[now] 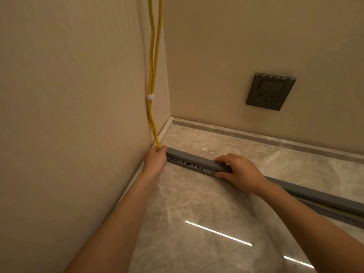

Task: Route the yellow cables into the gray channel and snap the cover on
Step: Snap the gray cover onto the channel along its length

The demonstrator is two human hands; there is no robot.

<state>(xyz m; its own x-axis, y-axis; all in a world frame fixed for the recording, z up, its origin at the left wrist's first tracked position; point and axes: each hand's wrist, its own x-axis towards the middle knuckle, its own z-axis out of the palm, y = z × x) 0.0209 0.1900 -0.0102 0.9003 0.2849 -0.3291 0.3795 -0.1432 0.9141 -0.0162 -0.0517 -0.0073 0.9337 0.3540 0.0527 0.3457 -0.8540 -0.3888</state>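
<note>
Two yellow cables (152, 66) hang down the left wall, bound by a white tie (150, 97). They reach the near end of a gray slotted channel (192, 164) lying on the marble floor. My left hand (156, 157) pinches the cables right at that channel end by the wall. A gray cover (189, 155) lies along the top of the channel. My right hand (239, 171) presses on the cover, fingers over its top and thumb on the slotted side. Farther right a bit of yellow cable (352, 214) shows inside the channel under the cover.
A gray wall socket with a switch (270, 91) sits low on the back wall. A pale stone skirting (256, 135) runs along both walls into the corner. The glossy marble floor (197, 223) reflects ceiling lights.
</note>
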